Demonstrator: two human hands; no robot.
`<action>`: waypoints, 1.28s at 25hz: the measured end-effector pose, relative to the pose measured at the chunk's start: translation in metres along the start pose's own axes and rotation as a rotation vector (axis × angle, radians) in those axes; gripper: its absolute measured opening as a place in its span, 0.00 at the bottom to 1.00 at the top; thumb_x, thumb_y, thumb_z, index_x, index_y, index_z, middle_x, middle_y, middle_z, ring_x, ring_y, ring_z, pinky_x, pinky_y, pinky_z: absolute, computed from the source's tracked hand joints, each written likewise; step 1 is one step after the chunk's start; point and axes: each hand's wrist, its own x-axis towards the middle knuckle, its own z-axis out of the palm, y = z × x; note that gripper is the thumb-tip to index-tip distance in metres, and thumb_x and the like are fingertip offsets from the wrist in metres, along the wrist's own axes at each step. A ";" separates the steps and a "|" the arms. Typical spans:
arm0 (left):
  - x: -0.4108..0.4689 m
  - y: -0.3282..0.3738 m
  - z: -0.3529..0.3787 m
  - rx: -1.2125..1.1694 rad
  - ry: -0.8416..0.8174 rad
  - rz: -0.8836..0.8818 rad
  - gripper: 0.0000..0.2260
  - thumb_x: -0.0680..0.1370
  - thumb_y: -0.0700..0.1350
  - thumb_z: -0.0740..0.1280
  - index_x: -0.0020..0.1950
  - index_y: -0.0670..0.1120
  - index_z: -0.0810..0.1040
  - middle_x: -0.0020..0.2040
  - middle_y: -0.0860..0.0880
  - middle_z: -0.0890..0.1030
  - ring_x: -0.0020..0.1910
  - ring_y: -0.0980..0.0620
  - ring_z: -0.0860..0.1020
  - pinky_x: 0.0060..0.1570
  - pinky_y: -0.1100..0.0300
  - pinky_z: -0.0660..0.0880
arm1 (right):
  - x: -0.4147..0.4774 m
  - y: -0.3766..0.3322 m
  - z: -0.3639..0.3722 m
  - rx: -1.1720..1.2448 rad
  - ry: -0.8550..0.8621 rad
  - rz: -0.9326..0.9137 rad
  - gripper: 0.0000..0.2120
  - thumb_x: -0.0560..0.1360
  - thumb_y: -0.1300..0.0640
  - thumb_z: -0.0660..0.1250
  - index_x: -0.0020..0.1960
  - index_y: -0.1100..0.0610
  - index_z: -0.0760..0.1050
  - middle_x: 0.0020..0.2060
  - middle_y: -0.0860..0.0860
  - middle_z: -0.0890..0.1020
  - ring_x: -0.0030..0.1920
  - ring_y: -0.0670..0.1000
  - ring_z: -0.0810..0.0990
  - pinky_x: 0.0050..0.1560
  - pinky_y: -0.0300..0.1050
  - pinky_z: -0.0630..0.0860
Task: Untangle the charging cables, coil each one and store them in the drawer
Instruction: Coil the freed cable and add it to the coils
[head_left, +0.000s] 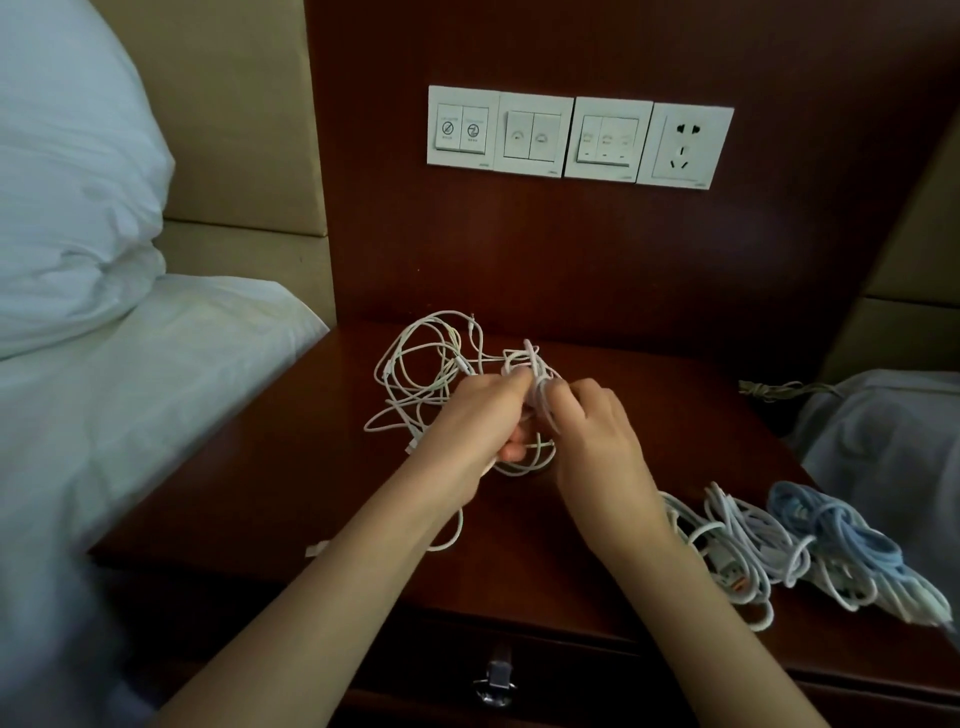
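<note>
The room is dim and the light soft, seemingly daylight from the left. The pillow (67, 171) is the brightest area, with a cool bluish cast. The dark nightstand (291, 467) shows only a faint sheen and weak shadows under the forearms. The switch plates (576, 137) are clear in outline, their icons soft. The left hand (467, 421) and right hand (597, 441) are slightly motion-blurred, as is the white cable tangle (527, 364) they grip. Wide-angle bending shows at the edges — the lower left corner smears, and the drawer handle (496, 675) is out of focus.

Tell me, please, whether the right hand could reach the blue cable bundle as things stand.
Probably yes, once it lets go: the right hand grips the white tangle, but the blue cable bundle lies uncovered to its right.
</note>
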 end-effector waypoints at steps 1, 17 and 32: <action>0.000 0.002 -0.002 0.017 -0.029 0.001 0.17 0.80 0.53 0.59 0.41 0.41 0.76 0.32 0.47 0.71 0.24 0.57 0.65 0.22 0.65 0.61 | 0.000 -0.002 -0.001 -0.012 0.002 -0.019 0.20 0.63 0.77 0.66 0.50 0.61 0.73 0.39 0.53 0.73 0.41 0.45 0.63 0.35 0.29 0.54; 0.009 -0.005 -0.007 0.015 0.099 0.217 0.15 0.81 0.46 0.59 0.46 0.35 0.77 0.35 0.43 0.75 0.34 0.48 0.74 0.35 0.59 0.70 | -0.003 -0.020 -0.015 0.618 -0.288 0.249 0.11 0.78 0.47 0.60 0.53 0.54 0.69 0.48 0.43 0.72 0.47 0.41 0.71 0.48 0.33 0.69; 0.001 0.003 -0.006 0.569 -0.201 0.468 0.10 0.79 0.53 0.61 0.40 0.56 0.77 0.29 0.58 0.78 0.27 0.63 0.72 0.30 0.69 0.67 | 0.019 0.008 -0.045 1.357 -0.620 0.658 0.18 0.75 0.62 0.63 0.63 0.52 0.68 0.36 0.51 0.82 0.33 0.49 0.80 0.32 0.37 0.76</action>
